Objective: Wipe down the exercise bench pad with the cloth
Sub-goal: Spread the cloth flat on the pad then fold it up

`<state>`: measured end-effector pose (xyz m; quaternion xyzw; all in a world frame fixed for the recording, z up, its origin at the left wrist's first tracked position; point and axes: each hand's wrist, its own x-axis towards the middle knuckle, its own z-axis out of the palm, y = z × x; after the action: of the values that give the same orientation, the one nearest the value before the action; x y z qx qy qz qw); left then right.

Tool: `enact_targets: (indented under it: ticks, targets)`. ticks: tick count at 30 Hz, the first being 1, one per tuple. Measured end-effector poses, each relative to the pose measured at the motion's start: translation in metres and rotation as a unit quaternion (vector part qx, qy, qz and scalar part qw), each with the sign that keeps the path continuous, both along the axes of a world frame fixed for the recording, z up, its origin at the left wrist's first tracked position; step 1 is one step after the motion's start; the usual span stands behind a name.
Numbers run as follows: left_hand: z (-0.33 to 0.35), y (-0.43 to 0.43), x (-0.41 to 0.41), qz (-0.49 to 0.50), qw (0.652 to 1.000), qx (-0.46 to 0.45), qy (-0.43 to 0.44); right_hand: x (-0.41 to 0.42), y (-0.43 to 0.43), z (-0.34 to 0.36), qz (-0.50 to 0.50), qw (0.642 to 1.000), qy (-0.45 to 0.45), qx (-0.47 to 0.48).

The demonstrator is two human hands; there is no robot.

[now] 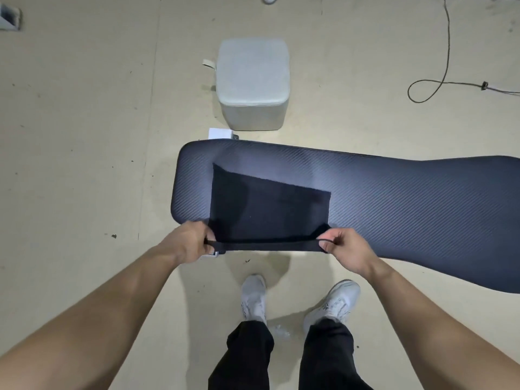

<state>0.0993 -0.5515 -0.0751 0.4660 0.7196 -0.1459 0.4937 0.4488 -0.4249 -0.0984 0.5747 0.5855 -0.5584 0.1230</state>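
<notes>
With the cloth (267, 209) spread across the left end of the bench pad (408, 209), left hand (191, 242) and right hand (344, 249) pinching only its near corners, it may bunch or slip off the pad's near edge.

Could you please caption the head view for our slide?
Left hand and right hand pinch the near edge of a dark cloth spread on the bench pad.
</notes>
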Motion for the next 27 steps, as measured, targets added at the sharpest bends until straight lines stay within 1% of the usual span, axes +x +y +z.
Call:
enact_targets:
  ticks: [2,4,7,9,13,15,17,20,21,24,25,27]
  targets:
    - [0.001,-0.004,-0.001,-0.02,0.999,-0.04,-0.017,0.002,-0.006,0.0,0.011,1.0,-0.002,-0.029]
    - [0.001,-0.004,-0.005,-0.023,0.998,-0.047,-0.027,-0.001,-0.002,0.002,0.012,0.999,-0.002,-0.044]
    - [-0.005,0.006,-0.012,0.008,1.0,0.008,-0.008,-0.01,0.013,0.001,-0.017,0.999,0.008,-0.033]
    - [-0.013,0.014,-0.015,0.053,0.998,0.045,0.008,-0.018,0.023,-0.004,-0.046,0.999,0.012,-0.025]
    - [-0.022,0.039,-0.014,0.112,0.986,0.114,0.038,-0.024,0.04,-0.027,-0.052,0.998,-0.029,0.033]
    - [-0.027,0.052,-0.014,0.142,0.979,0.137,0.053,-0.028,0.049,-0.033,-0.051,0.997,-0.041,0.039]
    - [-0.032,0.06,-0.013,0.164,0.977,0.119,0.065,-0.034,0.052,-0.03,-0.034,0.997,-0.052,0.047]
    - [-0.035,0.069,-0.006,0.182,0.978,0.069,0.076,-0.039,0.042,-0.02,-0.01,0.995,-0.078,0.058]
    - [-0.034,0.069,-0.003,0.173,0.98,0.053,0.082,-0.04,0.035,-0.018,-0.002,0.995,-0.082,0.051]
    - [-0.03,0.064,0.009,0.071,0.988,0.026,0.136,-0.036,0.01,-0.016,0.011,0.995,-0.087,0.041]
    - [-0.03,0.061,0.012,0.059,0.987,0.033,0.149,-0.033,0.003,-0.016,0.01,0.994,-0.096,0.047]
    - [-0.032,0.058,0.018,0.08,0.982,0.044,0.163,-0.029,-0.005,-0.018,-0.006,0.99,-0.122,0.063]
